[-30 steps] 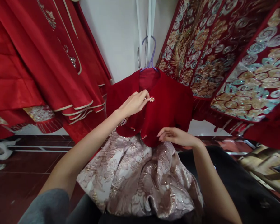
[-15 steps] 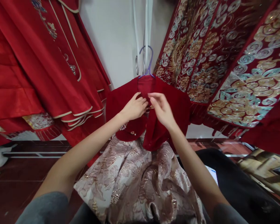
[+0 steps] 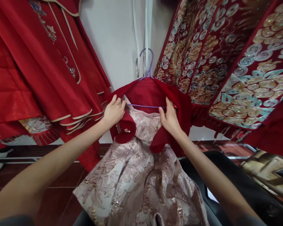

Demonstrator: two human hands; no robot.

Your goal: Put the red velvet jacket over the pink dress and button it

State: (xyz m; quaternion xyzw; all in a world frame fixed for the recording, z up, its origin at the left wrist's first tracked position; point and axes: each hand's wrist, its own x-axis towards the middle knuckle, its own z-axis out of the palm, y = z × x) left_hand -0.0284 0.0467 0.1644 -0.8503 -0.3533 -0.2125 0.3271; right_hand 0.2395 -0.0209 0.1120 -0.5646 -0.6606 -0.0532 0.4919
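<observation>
A short red velvet jacket (image 3: 185, 110) hangs on a purple hanger (image 3: 149, 67), its front spread wide so the red lining shows. Under it is a pale pink brocade dress (image 3: 132, 169) with a shiny raised floral pattern, its bodice visible between the jacket's edges. My left hand (image 3: 114, 110) is closed on the jacket's left front edge, beside a dress strap. On the other side, my right hand (image 3: 171, 117) grips the right front edge, thumb toward the middle. A small jewelled fastener (image 3: 127, 130) sits on the left panel. The hanger's lower bar crosses above the bodice.
Red garments with cream piping (image 3: 68, 78) hang at the left. Red panels with gold and silver embroidery (image 3: 257, 75) hang at the right. White rails (image 3: 146, 34) run down the wall behind. A phone (image 3: 212, 195) lies on a black surface (image 3: 240, 182) at lower right.
My hands have moved apart from the middle of the jacket, drawing its two front edges outward. The bodice, lining and hanger bar are now exposed.
</observation>
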